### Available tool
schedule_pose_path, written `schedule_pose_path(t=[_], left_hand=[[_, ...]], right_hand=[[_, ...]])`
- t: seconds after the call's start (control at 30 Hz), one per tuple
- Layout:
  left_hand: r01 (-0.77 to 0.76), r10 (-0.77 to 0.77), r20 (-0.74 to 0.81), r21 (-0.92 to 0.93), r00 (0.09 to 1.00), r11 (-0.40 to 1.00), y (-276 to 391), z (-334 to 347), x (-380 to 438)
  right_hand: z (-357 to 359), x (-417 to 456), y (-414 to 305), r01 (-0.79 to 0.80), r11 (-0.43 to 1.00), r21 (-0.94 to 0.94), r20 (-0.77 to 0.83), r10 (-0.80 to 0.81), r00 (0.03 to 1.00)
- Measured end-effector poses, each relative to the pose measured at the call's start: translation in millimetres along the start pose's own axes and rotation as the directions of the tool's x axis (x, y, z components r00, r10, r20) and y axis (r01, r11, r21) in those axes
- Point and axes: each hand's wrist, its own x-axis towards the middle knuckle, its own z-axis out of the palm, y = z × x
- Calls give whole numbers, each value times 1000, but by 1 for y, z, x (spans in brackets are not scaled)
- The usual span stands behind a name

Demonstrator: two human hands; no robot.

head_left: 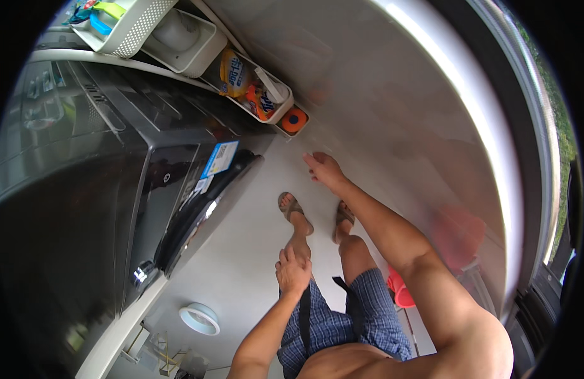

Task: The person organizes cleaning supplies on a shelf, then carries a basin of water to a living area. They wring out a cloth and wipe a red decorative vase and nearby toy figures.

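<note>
My right hand (325,168) reaches out ahead beside the pale wall, fingers partly bent and thumb apart, with nothing seen in it. Nearest to it is a narrow white bin (291,136) holding an orange container with a dark blue centre (293,120). My left hand (293,272) hangs by my left knee, fingers slightly spread; whether it touches the leg I cannot tell. To the left stands a dark front-loading washing machine (145,189) with a chrome dial (144,275). A white basket (288,102) past it holds a yellow packet (232,73) and an orange Tide packet (261,100).
Two more white baskets, one perforated (138,33) and one plain (192,66), sit on a white rack above the machine. A pale blue basin (199,318) rests at lower left. Near my right leg is a red plastic container (403,291). A window frame (515,118) borders the right.
</note>
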Motion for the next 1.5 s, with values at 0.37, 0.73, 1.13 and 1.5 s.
schedule_pose_path(t=[0.37,0.73,1.13,1.5], left_hand=[[-74,74,-24,-7,997,997,-22,-11,21],[-125,125,-99,3,987,992,-25,-20,26],[-183,175,-201,-21,964,983,-22,-18,38],[-208,201,-252,-2,947,978,-28,-15,41]], right_hand=[[90,93,-138,197,909,367,169,-273,947],[66,169,14,128,991,-30,-375,-130,918],[81,236,103,-312,784,536,44,343,938],[103,258,23,-272,873,405,379,110,919]])
